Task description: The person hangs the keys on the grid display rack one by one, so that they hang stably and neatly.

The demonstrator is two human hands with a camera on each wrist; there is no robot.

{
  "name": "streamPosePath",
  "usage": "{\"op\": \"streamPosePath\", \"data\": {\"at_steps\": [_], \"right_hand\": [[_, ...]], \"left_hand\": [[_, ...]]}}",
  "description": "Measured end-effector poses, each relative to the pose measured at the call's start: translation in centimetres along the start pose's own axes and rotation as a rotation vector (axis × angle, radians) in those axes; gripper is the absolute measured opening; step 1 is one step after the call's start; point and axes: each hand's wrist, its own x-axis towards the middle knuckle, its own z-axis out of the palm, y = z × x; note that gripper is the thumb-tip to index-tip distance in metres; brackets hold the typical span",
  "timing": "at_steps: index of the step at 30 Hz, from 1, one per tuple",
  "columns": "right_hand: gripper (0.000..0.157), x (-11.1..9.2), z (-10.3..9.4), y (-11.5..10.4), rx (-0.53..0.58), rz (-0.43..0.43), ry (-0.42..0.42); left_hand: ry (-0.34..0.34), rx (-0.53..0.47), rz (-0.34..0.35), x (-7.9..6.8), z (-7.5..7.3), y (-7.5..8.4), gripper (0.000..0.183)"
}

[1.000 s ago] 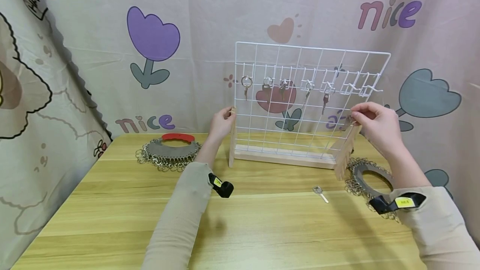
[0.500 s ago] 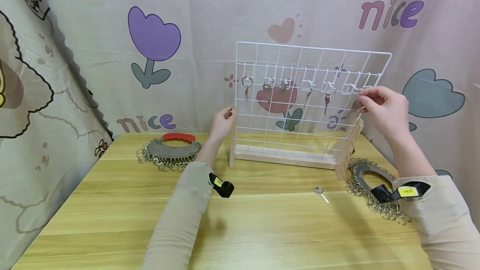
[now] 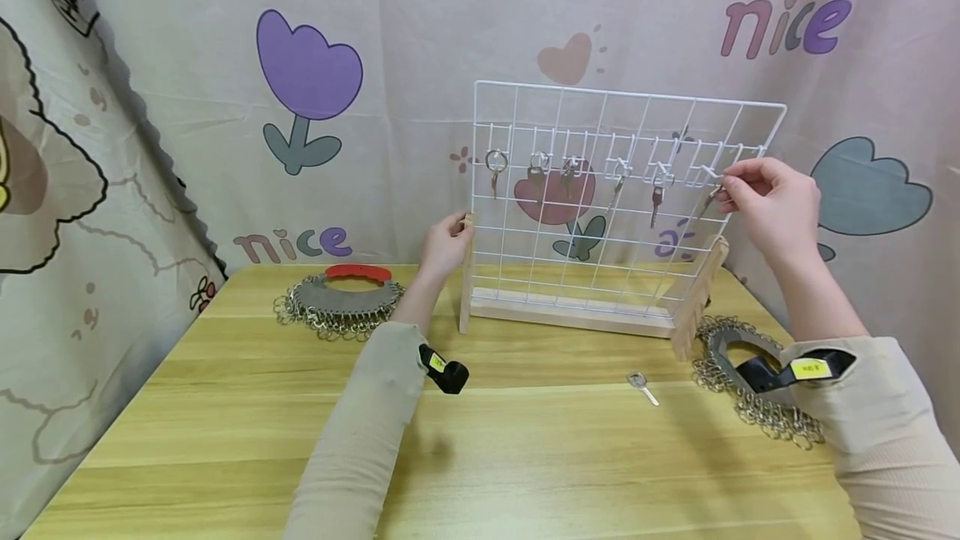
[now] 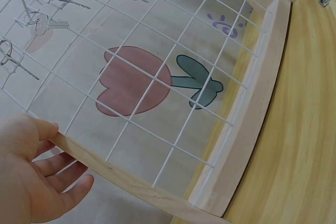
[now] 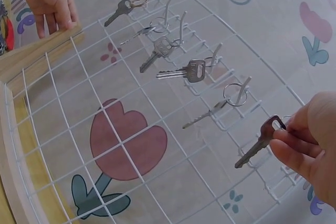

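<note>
A white wire grid rack [image 3: 600,227] with hooks along its upper part stands on a wooden base [image 3: 570,315]. Several keys on rings hang from the hooks, among them a key [image 5: 181,72] in the right wrist view. My left hand [image 3: 444,248] pinches the top of the rack's left wooden post [image 4: 113,169] between thumb and fingers. My right hand [image 3: 776,202] pinches a key [image 5: 257,145] near its ring, up beside the hooks at the rack's right end. Fingers cover most of that ring. One loose key [image 3: 642,388] lies on the table before the rack.
On the wooden table [image 3: 525,457], a curved grey plate with a red grip [image 3: 337,298] and a fringe of metal rings lies to the left. A similar ringed plate [image 3: 723,357] lies on the right, partly behind my right wrist. A printed curtain [image 3: 420,40] hangs behind.
My right hand has risen with the key from beside the right post's top to the hooks at the right. My left hand has stayed on the left post.
</note>
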Motion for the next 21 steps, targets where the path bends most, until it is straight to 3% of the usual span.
{"op": "streamPosePath", "data": {"at_steps": [15,21], "right_hand": [[0.027,0.28,0.24,0.35,0.007,0.013,-0.027],[0.032,0.1,0.46,0.68,-0.06,0.021,-0.046]], "left_hand": [[0.001,-0.001,0.004,-0.02,0.09,0.08,0.043],[0.003,-0.004,0.006,-0.02,0.09,0.03,0.042]]}}
